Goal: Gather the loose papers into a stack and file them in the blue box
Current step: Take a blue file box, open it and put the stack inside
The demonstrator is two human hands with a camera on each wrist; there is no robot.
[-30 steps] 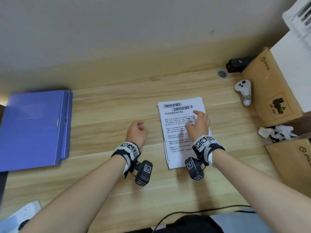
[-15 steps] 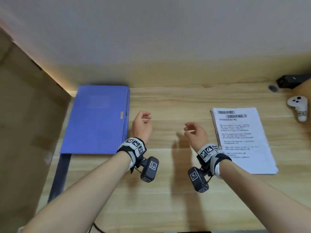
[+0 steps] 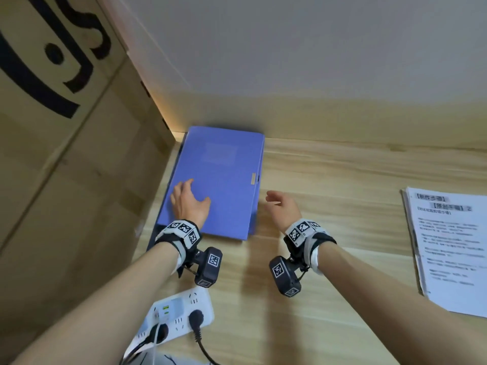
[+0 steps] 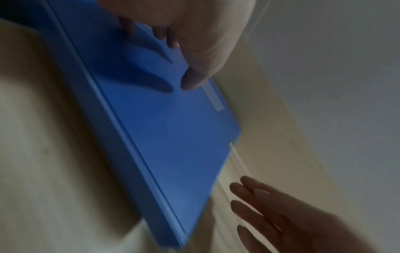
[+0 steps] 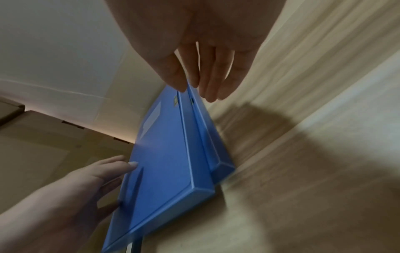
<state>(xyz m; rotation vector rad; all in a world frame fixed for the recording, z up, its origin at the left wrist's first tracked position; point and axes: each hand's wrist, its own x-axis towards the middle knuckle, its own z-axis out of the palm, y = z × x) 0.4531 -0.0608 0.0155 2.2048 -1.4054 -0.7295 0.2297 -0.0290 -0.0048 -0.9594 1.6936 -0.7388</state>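
The blue box [image 3: 226,180] lies flat and closed on the wooden desk, its clasp [image 3: 253,178] on the right edge. My left hand [image 3: 193,193] is spread over the near left part of the lid, fingers straight; whether it touches is unclear. My right hand [image 3: 274,202] hovers open just right of the box, with its fingertips [image 5: 181,85] near the clasp side. The wrist views show the blue box [image 4: 168,137] [image 5: 168,162] between both hands. The stack of printed papers [image 3: 448,246] lies apart at the far right, untouched.
A big cardboard box [image 3: 66,180] walls off the left side, close against the blue box. A white power strip [image 3: 179,317] with plugs and cables sits near the front edge under my left forearm. The wall [image 3: 316,61] runs behind the desk.
My right hand let go of the paper stack and both hands moved left. The left hand now lies over the box lid and the right hand is beside its right edge.
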